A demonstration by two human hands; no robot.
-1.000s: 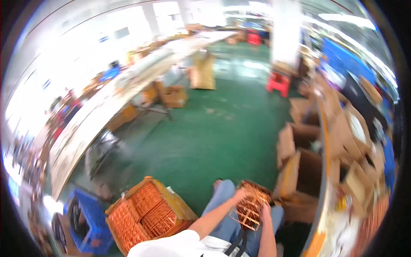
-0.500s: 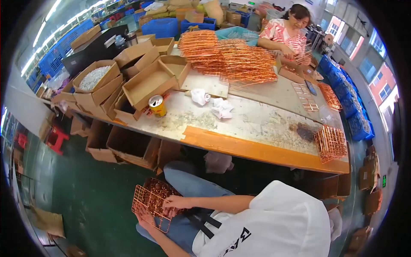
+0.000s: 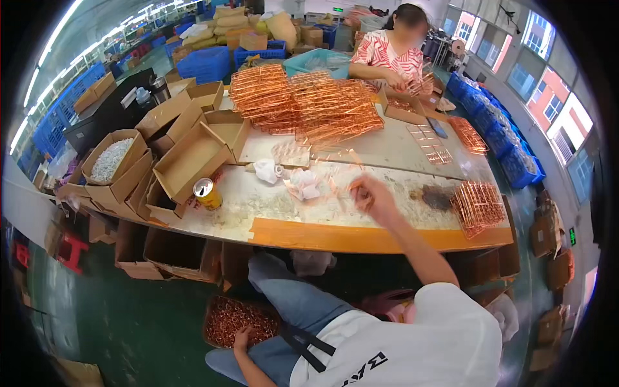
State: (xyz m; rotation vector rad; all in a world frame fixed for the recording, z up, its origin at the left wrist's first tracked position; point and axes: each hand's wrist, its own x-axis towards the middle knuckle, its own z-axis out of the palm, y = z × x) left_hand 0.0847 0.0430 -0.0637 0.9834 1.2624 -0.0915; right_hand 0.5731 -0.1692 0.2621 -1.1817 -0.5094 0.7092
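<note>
My right hand (image 3: 374, 198) is over the table, closed on a copper wire rack (image 3: 335, 180) that is smeared by motion and lies to the left of the fingers. Low at my lap, my left hand (image 3: 243, 338) reaches into a box of small copper rings (image 3: 225, 317). Its fingers are curled against the rings, and what they pinch, if anything, is too small to make out. Crumpled white tissues (image 3: 267, 171) are left of the rack. At the far side of the table rise large piles of copper wire racks (image 3: 309, 106).
A smaller stack of racks (image 3: 478, 208) stands at the table's right end. Cardboard boxes (image 3: 190, 153) and a yellow can (image 3: 207, 194) are at the left. Across the table a co-worker (image 3: 390, 58) handles wire pieces. Blue crates (image 3: 500, 138) line the right wall.
The rack has left the box at my lap; my right hand has swung it up and over the table. My left hand has let go of it and is now among the rings. The view has shifted.
</note>
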